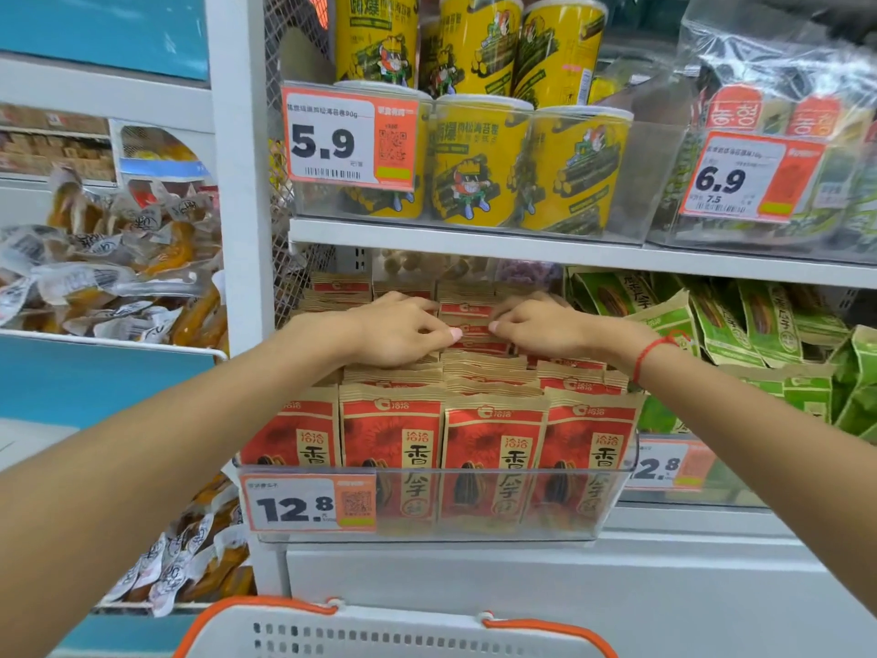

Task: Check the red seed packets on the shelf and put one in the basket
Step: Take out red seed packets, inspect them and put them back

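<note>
left hand (398, 330): i see it pinching red seed packets (467, 325) behind the clear bin (427, 505)
right hand (536, 325): pinching the same row
risk: neighbours drag out, missing the basket (394, 634) below the bin

Your seed packets (489, 448) are red with tan kraft-paper tops, a dark striped seed and black characters on a cream strip. Their price tag (308, 503) is white with an orange edge. Green packets (740, 325) sit to the right, and yellow cans (479, 159) with a cartoon figure stand above. The basket (394, 631) below is white with orange handles. You wear a red string (652, 351) on your right wrist.
</note>
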The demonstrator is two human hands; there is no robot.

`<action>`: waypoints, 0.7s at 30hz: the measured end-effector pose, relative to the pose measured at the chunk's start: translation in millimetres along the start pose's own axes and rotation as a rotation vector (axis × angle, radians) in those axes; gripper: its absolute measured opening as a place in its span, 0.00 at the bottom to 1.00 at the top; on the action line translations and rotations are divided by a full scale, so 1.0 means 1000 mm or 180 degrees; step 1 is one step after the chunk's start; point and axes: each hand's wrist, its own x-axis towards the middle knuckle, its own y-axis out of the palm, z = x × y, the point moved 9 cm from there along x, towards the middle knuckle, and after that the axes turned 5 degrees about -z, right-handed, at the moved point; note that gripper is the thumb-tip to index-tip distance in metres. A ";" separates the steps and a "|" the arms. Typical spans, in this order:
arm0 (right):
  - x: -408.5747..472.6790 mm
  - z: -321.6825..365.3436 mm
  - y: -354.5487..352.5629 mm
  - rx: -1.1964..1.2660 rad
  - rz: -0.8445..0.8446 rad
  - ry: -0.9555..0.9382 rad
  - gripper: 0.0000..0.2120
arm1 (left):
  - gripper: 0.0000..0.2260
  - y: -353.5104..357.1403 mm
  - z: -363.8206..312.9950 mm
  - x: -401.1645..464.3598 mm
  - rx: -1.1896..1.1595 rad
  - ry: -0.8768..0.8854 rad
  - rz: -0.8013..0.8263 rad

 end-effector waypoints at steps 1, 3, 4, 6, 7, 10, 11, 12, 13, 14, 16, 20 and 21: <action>-0.003 -0.001 0.001 -0.0077 -0.0006 -0.0015 0.19 | 0.21 -0.002 0.000 0.001 -0.0024 0.0012 -0.0120; -0.009 0.001 -0.003 -0.0060 -0.0147 -0.0058 0.18 | 0.18 -0.014 0.000 0.002 -0.0104 0.0007 -0.0679; -0.012 0.003 -0.008 0.0026 -0.0268 -0.0069 0.18 | 0.15 -0.023 0.000 0.001 -0.0160 -0.0008 -0.1072; -0.019 0.006 -0.018 0.0243 -0.0469 -0.0082 0.18 | 0.11 -0.037 0.002 -0.003 -0.0306 -0.0190 -0.1617; -0.023 0.007 -0.022 0.0324 -0.0513 -0.0113 0.18 | 0.12 -0.041 0.003 -0.004 -0.0354 -0.0307 -0.1704; -0.037 0.013 -0.027 0.0275 -0.0559 -0.0352 0.17 | 0.12 -0.043 -0.008 -0.001 -0.0188 -0.0290 -0.1692; -0.042 0.014 -0.029 0.0294 -0.0609 -0.0451 0.16 | 0.09 -0.045 -0.015 -0.002 -0.0039 -0.0251 -0.1737; -0.045 0.014 -0.033 0.0412 -0.0705 -0.0534 0.15 | 0.07 -0.048 -0.020 -0.004 0.0094 -0.0210 -0.1803; -0.050 0.012 -0.037 0.0603 -0.0851 -0.0562 0.12 | 0.07 -0.049 -0.025 -0.007 0.0195 -0.0160 -0.1860; -0.053 0.007 -0.044 0.0795 -0.1070 -0.0516 0.09 | 0.07 -0.052 -0.030 -0.012 0.0259 -0.0107 -0.1940; -0.059 -0.007 -0.055 0.1098 -0.1553 -0.0274 0.06 | 0.08 -0.059 -0.037 -0.024 0.0311 0.0002 -0.2107; -0.066 -0.005 -0.050 0.1306 -0.1624 -0.0117 0.18 | 0.09 -0.071 -0.046 -0.050 0.0272 0.0177 -0.2403; -0.068 -0.001 -0.050 0.1206 -0.1641 -0.0135 0.17 | 0.09 -0.073 -0.050 -0.057 0.0247 0.0224 -0.2463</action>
